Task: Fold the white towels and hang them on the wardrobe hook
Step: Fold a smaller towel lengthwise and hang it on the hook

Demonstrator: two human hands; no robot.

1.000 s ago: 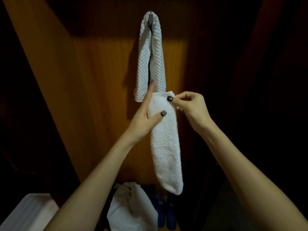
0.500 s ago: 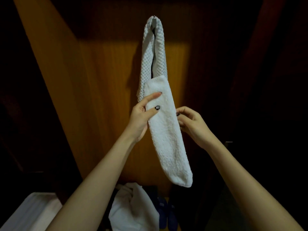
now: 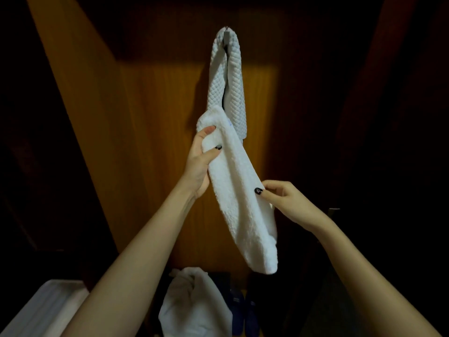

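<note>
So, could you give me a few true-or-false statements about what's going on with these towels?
1. A waffle-textured towel hangs over the hook. True.
2. The left hand grips the fluffy towel near its upper end. True.
3. The right hand hangs empty. False: it pinches the fluffy towel's edge lower down.
4. The fluffy towel is draped on the hook too. False: only the hands hold it, below the hook.
5. Dark slippers sit at the bottom beside a bundled white cloth. True.
</note>
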